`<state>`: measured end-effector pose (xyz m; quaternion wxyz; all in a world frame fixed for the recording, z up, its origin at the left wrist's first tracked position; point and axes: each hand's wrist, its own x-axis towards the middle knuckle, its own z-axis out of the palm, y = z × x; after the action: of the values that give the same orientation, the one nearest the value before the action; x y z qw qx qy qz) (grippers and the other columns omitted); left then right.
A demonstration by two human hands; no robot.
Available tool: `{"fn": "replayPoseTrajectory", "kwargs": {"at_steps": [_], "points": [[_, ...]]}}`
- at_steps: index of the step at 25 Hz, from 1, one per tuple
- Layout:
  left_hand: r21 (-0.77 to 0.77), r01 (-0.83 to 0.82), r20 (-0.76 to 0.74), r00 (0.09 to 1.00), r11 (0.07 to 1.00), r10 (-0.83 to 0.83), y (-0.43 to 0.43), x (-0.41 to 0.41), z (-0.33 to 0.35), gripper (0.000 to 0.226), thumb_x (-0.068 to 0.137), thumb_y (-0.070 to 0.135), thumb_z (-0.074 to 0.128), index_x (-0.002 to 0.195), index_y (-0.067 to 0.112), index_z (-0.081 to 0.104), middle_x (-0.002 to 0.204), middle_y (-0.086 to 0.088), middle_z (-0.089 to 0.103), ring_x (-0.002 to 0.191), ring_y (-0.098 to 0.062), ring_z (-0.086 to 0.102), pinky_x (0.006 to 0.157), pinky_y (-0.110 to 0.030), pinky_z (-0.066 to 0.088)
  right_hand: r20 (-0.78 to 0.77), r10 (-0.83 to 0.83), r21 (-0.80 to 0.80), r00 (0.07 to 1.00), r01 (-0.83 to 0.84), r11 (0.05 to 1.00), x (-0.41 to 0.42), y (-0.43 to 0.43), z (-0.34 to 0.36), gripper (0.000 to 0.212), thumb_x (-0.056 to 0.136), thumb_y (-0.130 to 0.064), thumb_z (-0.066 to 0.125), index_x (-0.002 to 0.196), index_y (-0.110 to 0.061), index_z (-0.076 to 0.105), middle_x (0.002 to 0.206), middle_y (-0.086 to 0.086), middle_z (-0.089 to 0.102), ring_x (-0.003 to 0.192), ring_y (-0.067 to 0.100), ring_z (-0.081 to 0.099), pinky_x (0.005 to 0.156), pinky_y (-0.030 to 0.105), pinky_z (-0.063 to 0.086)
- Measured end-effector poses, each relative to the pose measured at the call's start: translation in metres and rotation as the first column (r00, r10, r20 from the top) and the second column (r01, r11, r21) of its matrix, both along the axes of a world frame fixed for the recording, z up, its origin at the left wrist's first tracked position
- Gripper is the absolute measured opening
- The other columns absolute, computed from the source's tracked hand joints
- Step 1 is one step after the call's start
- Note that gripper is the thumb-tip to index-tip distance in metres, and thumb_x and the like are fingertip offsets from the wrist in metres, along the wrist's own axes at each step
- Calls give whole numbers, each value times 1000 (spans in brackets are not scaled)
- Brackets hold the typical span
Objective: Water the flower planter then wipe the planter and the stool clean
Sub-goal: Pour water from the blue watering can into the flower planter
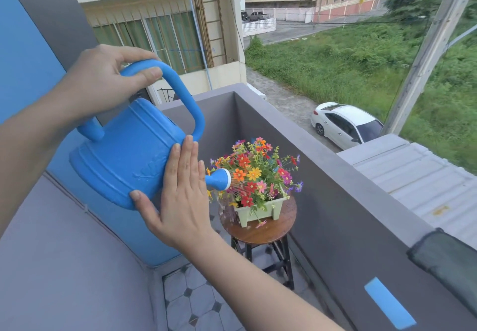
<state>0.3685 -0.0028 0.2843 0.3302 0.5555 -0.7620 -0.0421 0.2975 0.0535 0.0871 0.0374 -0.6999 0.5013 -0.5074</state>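
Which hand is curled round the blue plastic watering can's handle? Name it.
The left hand: its fingers wrap the looped handle of the blue plastic watering can. The right hand lies flat against the can's side, fingers straight.

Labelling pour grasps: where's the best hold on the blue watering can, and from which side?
The loop handle, at its top, coming from above and behind. It arches clear of the body of the watering can, leaving room for fingers to wrap, as the left hand does. The can is tilted forward; the right hand presses flat on its side.
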Motion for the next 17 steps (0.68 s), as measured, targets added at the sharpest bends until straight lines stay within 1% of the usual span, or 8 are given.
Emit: {"fn": "replayPoseTrajectory", "kwargs": {"at_steps": [3, 5, 7, 9, 11, 13, 15, 17], "points": [[-20, 0, -2, 1000, 1000, 0, -4, 9, 0, 26, 88, 40, 57, 112, 31, 65, 74, 19, 54, 61, 6, 50, 67, -19, 37, 16, -28, -22, 999, 28, 999, 7, -2, 2, 80, 93, -62, 14, 146, -17, -27, 152, -1, -42, 147, 21, -21, 119, 31, -15], [-37, 2, -41, 999, 999, -3, -7, 13, -1, 26, 89, 41, 56, 111, 32, 65, 74, 19, 55, 59, 9, 52, 61, -4, 37, 5, -40, -39, 999, 40, 998, 4, -10, 2, 85, 93, -58, 26, 147, -17, -25, 152, -1, -41, 148, 21, -21, 120, 32, -13], [-68, -7, -90, 996, 998, 0, -9, 16, -1, 16, 89, 39, 55, 103, 39, 64, 69, 20, 58, 57, 15, 52, 53, 3, 34, -34, -43, -55, 998, 41, 998, -3, -21, 4, 88, 89, -55, 33, 150, -17, -19, 155, 2, -35, 148, 20, -19, 121, 34, -9], [-97, -21, -128, 992, 995, 9, -10, 18, -4, 10, 89, 39, 54, 94, 44, 62, 62, 20, 61, 57, 14, 51, 52, -1, 35, -71, -15, -36, 997, 12, 999, -10, -29, 6, 84, 88, -55, 35, 152, -17, -6, 158, 5, -20, 148, 18, -20, 120, 35, -6], [-97, -39, -149, 989, 994, 25, -11, 23, -6, 15, 89, 38, 54, 101, 37, 64, 61, 11, 59, 56, 2, 53, 60, -17, 42, -93, 17, -4, 996, -18, 1000, -10, -32, 7, 81, 87, -55, 35, 151, -19, 0, 158, 7, -12, 147, 15, -22, 119, 34, -6], [-81, -50, -135, 990, 995, 39, -12, 28, -8, 23, 89, 38, 55, 109, 31, 64, 62, 7, 56, 55, -8, 52, 65, -26, 43, -96, 33, 26, 995, -31, 999, -4, -30, 8, 81, 88, -56, 34, 150, -20, -3, 157, 6, -15, 146, 12, -24, 119, 32, -8], [-66, -44, -106, 994, 997, 37, -12, 31, -9, 22, 89, 38, 56, 109, 32, 64, 68, 1, 60, 55, -9, 52, 63, -25, 43, -78, 47, 42, 996, -43, 998, 5, -24, 4, 82, 89, -56, 32, 150, -18, -6, 156, 6, -21, 146, 13, -24, 119, 31, -11], [-46, -32, -76, 997, 998, 28, -11, 31, -8, 23, 89, 39, 57, 110, 32, 65, 85, 0, 65, 65, -7, 54, 67, -24, 40, -47, 58, 33, 997, -57, 998, 9, -17, 1, 81, 92, -61, 27, 151, -17, -9, 156, 5, -29, 147, 18, -22, 120, 32, -13]]}}
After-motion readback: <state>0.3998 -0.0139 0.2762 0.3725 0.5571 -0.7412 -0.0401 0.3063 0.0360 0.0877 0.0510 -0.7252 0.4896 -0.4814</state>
